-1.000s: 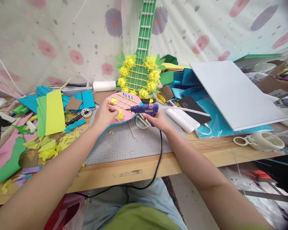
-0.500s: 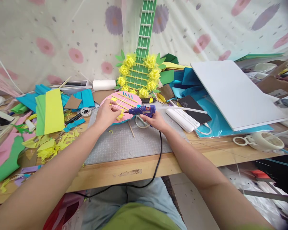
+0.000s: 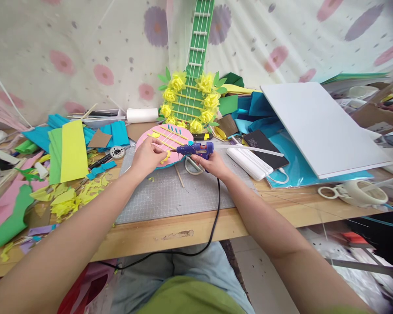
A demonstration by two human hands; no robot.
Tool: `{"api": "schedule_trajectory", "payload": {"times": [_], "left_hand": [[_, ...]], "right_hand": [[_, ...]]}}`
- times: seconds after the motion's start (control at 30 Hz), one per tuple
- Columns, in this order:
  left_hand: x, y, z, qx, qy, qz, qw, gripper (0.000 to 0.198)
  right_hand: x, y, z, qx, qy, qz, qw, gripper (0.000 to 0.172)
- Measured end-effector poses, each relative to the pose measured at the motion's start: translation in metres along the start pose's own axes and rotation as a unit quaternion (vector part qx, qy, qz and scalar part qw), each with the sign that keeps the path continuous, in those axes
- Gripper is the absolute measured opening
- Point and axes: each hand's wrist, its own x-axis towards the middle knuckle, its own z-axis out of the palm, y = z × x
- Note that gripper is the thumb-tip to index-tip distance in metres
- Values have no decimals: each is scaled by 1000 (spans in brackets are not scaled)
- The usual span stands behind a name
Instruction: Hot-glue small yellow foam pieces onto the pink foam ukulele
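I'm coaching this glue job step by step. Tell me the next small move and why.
Probably squeeze out a small dab of glue. The right hand grips the glue gun, its nozzle pointing left, almost at the yellow paper piece that the left hand holds against the pink guitar body. Nozzle and piece look lined up.

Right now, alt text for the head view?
The right hand aims a blue glue gun at a pink paper guitar body that the left hand touches, over a grey cutting mat. Coloured paper scraps litter the wooden table.
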Motion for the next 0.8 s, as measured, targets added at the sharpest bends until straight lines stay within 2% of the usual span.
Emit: {"api": "schedule_trajectory", "payload": {"times": [0.17,0.33,0.5,0.63,0.8], "left_hand": [[1,0,1,-28,-1,11,1000,33],[0,7,-6,-27,7,-16,999,34],[2,5,-20,21,38,-11,999,35],[10,-2,-35,17,52,-21,998,38],[28,-16,-50,-25,71,-60,995,39]], "right_hand": [[0,-4,-2,-8,26,21,999,42],[4,-1,-8,6,82,22,996,44],[13,9,-17,47,139,32,989,47],[20,19,-23,102,201,-2,974,46],[24,28,-29,60,275,16,959,45]]}}
